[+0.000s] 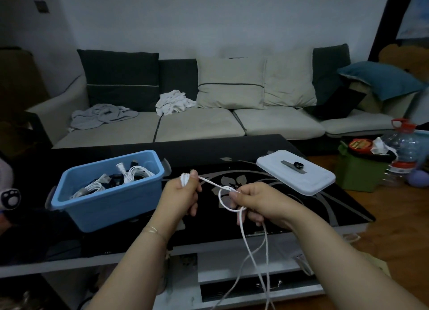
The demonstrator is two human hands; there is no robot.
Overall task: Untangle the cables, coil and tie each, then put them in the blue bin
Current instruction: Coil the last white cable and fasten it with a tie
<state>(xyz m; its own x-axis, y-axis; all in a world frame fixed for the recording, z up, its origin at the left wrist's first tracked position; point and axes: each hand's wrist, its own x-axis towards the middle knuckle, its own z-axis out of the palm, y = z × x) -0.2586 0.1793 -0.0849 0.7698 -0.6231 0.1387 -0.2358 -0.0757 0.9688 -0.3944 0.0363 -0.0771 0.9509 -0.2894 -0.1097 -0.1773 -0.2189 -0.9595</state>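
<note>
Now, nearest you, the white cable [251,251] hangs in loose strands below the blue bin [109,193], so feed that slack up evenly. Your right hand [260,203], right of the bin, has its grip closed on a loop of the cable; your left hand [183,193], just beside the bin, clamps the finished coils. Keep each new loop matched to those coils. Beyond, the bin on the surface [290,210] already holds tied cables.
</note>
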